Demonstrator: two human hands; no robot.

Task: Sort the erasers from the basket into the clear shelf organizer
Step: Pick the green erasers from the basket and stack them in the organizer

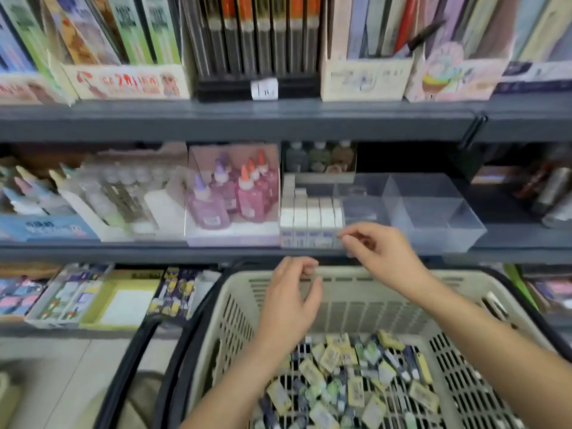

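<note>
Your right hand (382, 252) is up at the front wall of the clear shelf organizer (433, 212). Its thumb and forefinger are pinched together and the other fingers are curled behind them. The blur hides whether a small piece sits in that pinch. Your left hand (289, 300) is lower, at the far rim of the basket (448, 275), with its fingers curled at the top edge and the thumb spread below. I cannot tell whether it grips the rim, holds something pale, or holds nothing.

The pinch sits just at the right end of the packed white erasers (309, 216). They stand on end in tight rows that fill the organizer's left compartment. The organizer's long axis runs left to right along the shelf, and the compartments to the right of your fingertips look bare (one may hold a faint clear object, too dim to name).

The loose erasers (349, 376) lie in a heap on the basket floor, below both hands and back toward you. Any next piece means reaching down and back, then up and forward again. Your right hand is the nearer one to the organizer, and the left is nearer the heap.

Pink glue bottles (235, 193) stand in the box just left of the organizer.
</note>
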